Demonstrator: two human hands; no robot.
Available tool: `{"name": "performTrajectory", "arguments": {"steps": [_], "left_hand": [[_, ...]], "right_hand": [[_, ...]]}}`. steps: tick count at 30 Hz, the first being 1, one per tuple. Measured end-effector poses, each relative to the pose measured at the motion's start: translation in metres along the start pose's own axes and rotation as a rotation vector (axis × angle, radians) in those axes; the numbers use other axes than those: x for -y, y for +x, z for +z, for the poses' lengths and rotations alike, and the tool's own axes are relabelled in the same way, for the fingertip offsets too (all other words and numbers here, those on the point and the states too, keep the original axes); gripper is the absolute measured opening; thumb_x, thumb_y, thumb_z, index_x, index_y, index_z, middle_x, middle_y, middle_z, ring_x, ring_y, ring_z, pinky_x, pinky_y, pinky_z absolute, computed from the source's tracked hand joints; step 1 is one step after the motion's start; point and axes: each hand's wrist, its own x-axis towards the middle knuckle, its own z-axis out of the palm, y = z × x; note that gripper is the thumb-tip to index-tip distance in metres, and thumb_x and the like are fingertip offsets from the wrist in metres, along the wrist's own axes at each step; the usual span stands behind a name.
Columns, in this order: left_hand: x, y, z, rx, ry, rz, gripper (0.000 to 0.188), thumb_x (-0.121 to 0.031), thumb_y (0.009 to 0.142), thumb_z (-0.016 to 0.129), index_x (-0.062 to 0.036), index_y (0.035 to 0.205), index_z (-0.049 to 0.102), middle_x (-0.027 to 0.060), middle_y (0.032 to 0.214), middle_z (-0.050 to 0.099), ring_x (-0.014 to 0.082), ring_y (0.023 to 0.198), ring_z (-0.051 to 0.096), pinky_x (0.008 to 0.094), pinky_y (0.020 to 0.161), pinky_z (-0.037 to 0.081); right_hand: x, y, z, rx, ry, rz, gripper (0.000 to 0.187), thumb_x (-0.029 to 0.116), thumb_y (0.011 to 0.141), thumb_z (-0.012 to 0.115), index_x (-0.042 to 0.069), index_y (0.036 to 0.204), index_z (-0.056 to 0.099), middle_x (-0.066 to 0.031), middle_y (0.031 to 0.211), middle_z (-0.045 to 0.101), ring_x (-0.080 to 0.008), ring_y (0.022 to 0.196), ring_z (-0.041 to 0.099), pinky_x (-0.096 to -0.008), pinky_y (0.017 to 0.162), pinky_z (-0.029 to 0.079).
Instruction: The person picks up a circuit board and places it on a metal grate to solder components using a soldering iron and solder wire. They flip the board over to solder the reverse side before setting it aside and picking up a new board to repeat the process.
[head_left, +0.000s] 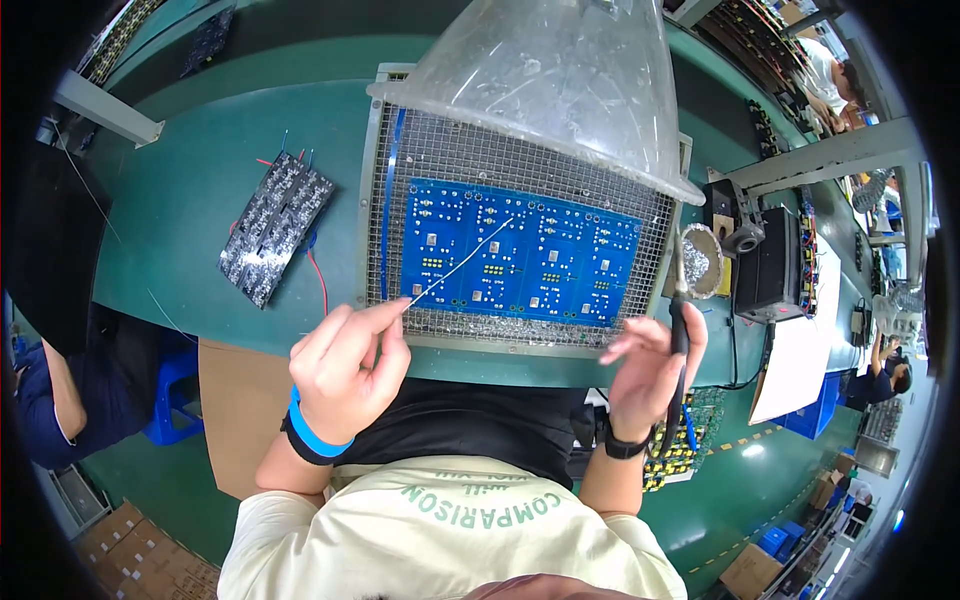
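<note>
Left hand (nearer one) is pinching the wire between closed fingertips, aiming it toward 2 o'clock across the board, which is lying 9-to-3 lengthwise on mesh, while right hand, at board's 4 o'clock, is gripping the iron.

A thin, pale solder wire slants forward and rightward from the pinching left hand, over a flat blue circuit board panel lying beyond and between both grips. The black-handled soldering iron points forward from the right hand, metal end foremost.
</note>
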Motion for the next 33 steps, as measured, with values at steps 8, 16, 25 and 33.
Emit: {"name": "performTrajectory", "arguments": {"steps": [8,16,25,33], "left_hand": [[-0.001,-0.005,0.000,-0.004,-0.012,0.025,0.024,0.008,0.072,0.068,-0.0013,0.094,0.073,0.0008,0.055,0.044,0.0078,0.043,0.037,0.0240,0.043,0.031],[-0.002,-0.003,0.002,0.013,-0.010,0.025,0.024,0.008,0.072,0.068,-0.0015,0.094,0.072,0.0011,0.056,0.045,0.0084,0.043,0.038,0.0246,0.043,0.031],[-0.004,-0.003,0.004,0.012,-0.021,0.005,0.024,0.007,0.073,0.068,-0.0013,0.095,0.072,0.0014,0.056,0.044,0.0089,0.044,0.038,0.0250,0.043,0.032],[-0.004,0.005,-0.006,0.012,-0.005,0.031,0.027,0.007,0.076,0.066,-0.0028,0.101,0.070,0.0034,0.062,0.051,0.0118,0.045,0.044,0.0253,0.046,0.040]], "right_hand": [[0.018,-0.013,0.026,0.486,-0.549,-0.173,0.058,0.040,0.100,0.049,-0.006,0.134,0.047,-0.0172,0.083,0.069,-0.0206,0.064,0.066,-0.0277,0.060,0.054],[0.006,-0.021,0.046,0.328,-0.558,-0.132,0.039,0.025,0.099,0.054,-0.005,0.124,0.058,-0.0150,0.087,0.069,-0.0165,0.066,0.065,-0.0265,0.064,0.053],[0.008,-0.023,0.053,0.296,-0.523,-0.098,0.038,0.025,0.099,0.054,-0.004,0.124,0.058,-0.0135,0.086,0.068,-0.0163,0.068,0.065,-0.0262,0.068,0.052],[0.013,-0.021,0.050,0.289,-0.537,-0.066,0.038,0.026,0.100,0.053,-0.004,0.123,0.058,-0.0122,0.083,0.068,-0.0156,0.066,0.064,-0.0256,0.069,0.051]]}}
